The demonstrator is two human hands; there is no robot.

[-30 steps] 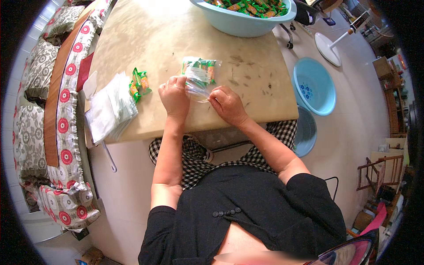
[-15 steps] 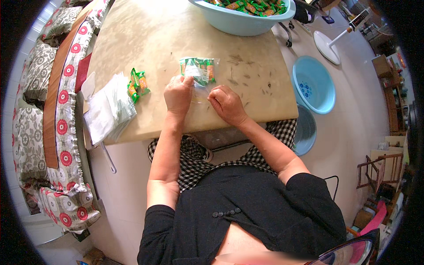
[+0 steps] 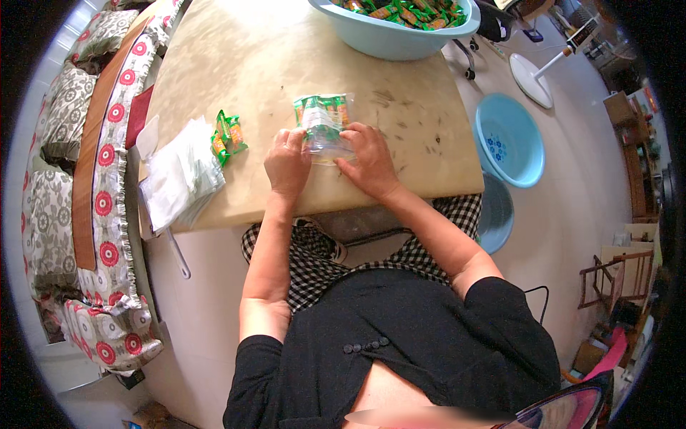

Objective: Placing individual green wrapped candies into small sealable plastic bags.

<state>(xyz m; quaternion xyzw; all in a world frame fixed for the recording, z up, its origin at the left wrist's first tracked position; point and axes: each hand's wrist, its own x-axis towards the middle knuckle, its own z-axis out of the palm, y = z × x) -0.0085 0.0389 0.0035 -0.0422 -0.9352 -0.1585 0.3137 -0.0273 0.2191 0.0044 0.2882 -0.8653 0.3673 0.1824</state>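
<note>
A clear plastic bag lies flat on the table in front of me. Several green-and-orange wrapped snacks show through its far end, and its near end is loose, see-through film. My left hand has its fingers curled on the bag's left edge. At the right edge is my right hand, fingers on the film and thumb lower down near the loose end. Left of the bag, a few loose wrapped snacks sit beside a stack of empty clear bags.
A pale blue basin full of wrapped snacks stands at the table's far edge. Two more blue basins, one patterned inside, are on the floor to the right. A patterned sofa runs along the left. A white handle overhangs the near-left table edge.
My right hand has gone from a closed pinch near the bag's loose end to longer, more spread fingers on its right edge. My left hand stays at the left edge.
</note>
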